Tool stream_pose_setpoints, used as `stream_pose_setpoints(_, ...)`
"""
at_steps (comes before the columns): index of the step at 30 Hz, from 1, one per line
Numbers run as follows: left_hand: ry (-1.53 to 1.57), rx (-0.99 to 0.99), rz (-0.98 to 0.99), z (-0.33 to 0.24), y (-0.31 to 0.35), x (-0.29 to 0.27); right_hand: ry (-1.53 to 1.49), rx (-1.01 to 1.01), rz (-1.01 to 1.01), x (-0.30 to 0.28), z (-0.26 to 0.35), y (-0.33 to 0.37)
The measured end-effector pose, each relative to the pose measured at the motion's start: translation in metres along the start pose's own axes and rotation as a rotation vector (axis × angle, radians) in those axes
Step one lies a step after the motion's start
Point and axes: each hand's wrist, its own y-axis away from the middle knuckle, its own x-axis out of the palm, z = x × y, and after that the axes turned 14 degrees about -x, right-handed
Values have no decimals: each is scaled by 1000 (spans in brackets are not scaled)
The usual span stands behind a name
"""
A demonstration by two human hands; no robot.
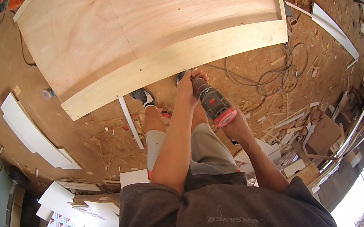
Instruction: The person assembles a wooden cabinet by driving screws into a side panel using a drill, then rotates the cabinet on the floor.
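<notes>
My right hand (238, 128) is wrapped round the handle of a dark grey and red cordless drill (211, 100), held below the near edge of a large wooden panel. The drill's nose points toward that edge. My left hand (187, 83) is closed at the nose, its fingers curled together; what they pinch, if anything, is hidden. Just beyond the hands runs a pale wooden strip (173, 58), fixed along the near side of the plywood panel (174, 9). Dark screw or nail heads dot the strip, and a thin seam crosses the panel.
Looped cable (277, 76) lies on the brown floor right of the drill. A narrow white strip (130, 122) stands left of my legs. Curved white offcuts (35, 130) lie at left, a white piece (334, 30) at right. Wood scraps (320, 133) pile up at lower right.
</notes>
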Motion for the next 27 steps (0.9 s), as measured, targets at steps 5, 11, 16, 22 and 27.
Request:
stream_pose_setpoints(5,18,-19,-7,-2,-6,-10,-5,64,55,2,-6,-2)
stream_pose_setpoints(11,51,-39,6,-5,-5,-9,57,38,-2,4,9,-2)
stream_pose_setpoints(16,40,-34,13,-8,-3,-8,35,108,29,2,22,-6)
stream_pose_setpoints(22,59,-38,18,-7,-3,-9,34,123,44,5,19,-7)
stream_pose_setpoints(27,49,-29,-18,-8,-2,-9,7,160,67,3,24,-9)
